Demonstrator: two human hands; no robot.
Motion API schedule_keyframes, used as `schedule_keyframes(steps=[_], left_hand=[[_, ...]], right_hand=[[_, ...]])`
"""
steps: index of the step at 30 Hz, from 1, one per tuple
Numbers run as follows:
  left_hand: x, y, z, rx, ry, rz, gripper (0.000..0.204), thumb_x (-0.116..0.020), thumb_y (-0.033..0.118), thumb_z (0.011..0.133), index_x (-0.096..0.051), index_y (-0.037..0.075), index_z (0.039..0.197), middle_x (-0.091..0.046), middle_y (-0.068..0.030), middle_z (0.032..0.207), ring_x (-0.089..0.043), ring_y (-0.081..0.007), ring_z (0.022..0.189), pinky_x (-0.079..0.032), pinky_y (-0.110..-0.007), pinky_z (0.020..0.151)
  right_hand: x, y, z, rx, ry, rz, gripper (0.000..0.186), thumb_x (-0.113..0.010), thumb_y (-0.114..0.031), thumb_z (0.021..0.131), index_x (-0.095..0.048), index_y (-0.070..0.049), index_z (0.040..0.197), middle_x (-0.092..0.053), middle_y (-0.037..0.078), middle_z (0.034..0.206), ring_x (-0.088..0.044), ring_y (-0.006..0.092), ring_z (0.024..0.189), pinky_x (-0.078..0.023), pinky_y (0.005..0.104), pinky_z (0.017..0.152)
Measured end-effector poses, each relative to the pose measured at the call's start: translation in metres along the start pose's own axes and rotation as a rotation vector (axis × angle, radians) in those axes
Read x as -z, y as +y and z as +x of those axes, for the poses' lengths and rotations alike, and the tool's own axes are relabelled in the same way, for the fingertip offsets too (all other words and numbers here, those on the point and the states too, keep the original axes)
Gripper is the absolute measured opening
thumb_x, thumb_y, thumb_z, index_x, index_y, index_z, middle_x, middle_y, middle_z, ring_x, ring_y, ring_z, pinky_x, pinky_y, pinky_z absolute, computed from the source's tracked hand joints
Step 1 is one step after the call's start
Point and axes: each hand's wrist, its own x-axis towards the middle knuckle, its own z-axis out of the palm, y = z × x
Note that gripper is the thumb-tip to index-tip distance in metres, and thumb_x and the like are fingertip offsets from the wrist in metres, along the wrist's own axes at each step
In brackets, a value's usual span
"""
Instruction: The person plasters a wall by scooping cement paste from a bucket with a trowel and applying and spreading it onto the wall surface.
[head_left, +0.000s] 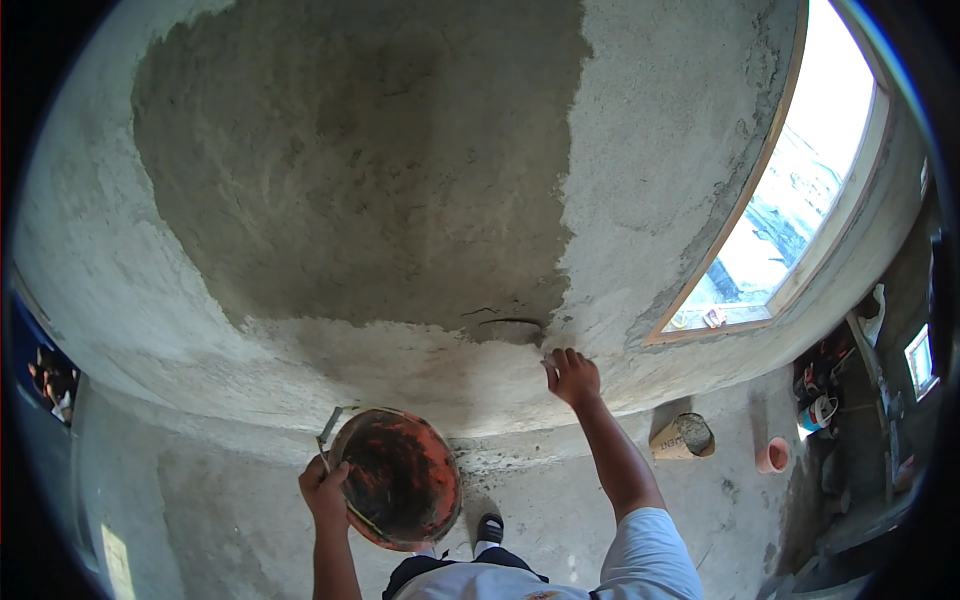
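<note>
A room under construction: rough grey wall [660,160] with a dark plaster patch [375,170], bare concrete floor [240,510], open paper bag [672,442] of grey mix [693,431].

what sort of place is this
Probably a room being built or redone: a darker, damp-looking patch on the rough grey wall, an open bag of grey material, and a stained bucket.

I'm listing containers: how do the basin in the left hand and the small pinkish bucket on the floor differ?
The basin, nearer the camera, appears larger than the bucket. The left hand holds the basin; the bucket rests on the floor. The basin is darkly stained inside; the bucket looks more evenly pinkish-orange. Both have round mouths.
</note>
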Motion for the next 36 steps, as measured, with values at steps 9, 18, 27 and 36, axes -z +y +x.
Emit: schedule_keyframes(steps=[9, 18, 27, 36], left_hand=[[0.003, 0.001, -0.003, -0.009, 0.007, -0.005, 0.023, -0.067, -0.001, 0.079, -0.072, -0.006, 0.101, -0.07, -0.0049, 0.086, -0.061, -0.0127, 0.078, -0.048, -0.028, 0.076], [-0.007, -0.004, 0.003, 0.011, -0.031, 0.031, 0.031, -0.065, -0.002, 0.079, -0.071, -0.008, 0.108, -0.072, -0.0094, 0.094, -0.066, -0.0172, 0.086, -0.051, -0.031, 0.083], [-0.008, 0.004, -0.001, -0.002, 0.002, -0.049, 0.022, -0.068, -0.002, 0.08, -0.073, -0.006, 0.1, -0.068, -0.0032, 0.086, -0.061, -0.0123, 0.079, -0.048, -0.029, 0.076], [-0.002, 0.001, 0.004, -0.052, 0.012, -0.012, 0.021, -0.069, -0.001, 0.079, -0.073, -0.006, 0.099, -0.066, -0.0021, 0.08, -0.058, -0.0112, 0.074, -0.047, -0.029, 0.073]], right_hand=[[0.079, 0.045, 0.042, 0.025, 0.194, -0.152, 0.026, -0.072, -0.034, 0.09, -0.063, -0.013, 0.102, -0.063, 0.006, 0.084, -0.066, 0.0286, 0.072, -0.054, 0.0428, 0.059], [0.035, -0.015, 0.004, -0.049, 0.138, 0.021, 0.026, -0.071, -0.034, 0.089, -0.064, -0.016, 0.105, -0.064, 0.005, 0.084, -0.067, 0.0267, 0.073, -0.053, 0.0432, 0.062], [0.068, 0.012, 0.024, -0.078, 0.34, -0.132, 0.024, -0.073, -0.031, 0.089, -0.067, -0.016, 0.106, -0.062, 0.002, 0.082, -0.064, 0.0245, 0.071, -0.05, 0.04, 0.06], [0.032, -0.032, -0.002, -0.104, 0.192, 0.095, 0.025, -0.076, -0.032, 0.084, -0.066, -0.017, 0.102, -0.065, 0.004, 0.083, -0.068, 0.0276, 0.074, -0.052, 0.0427, 0.062]])
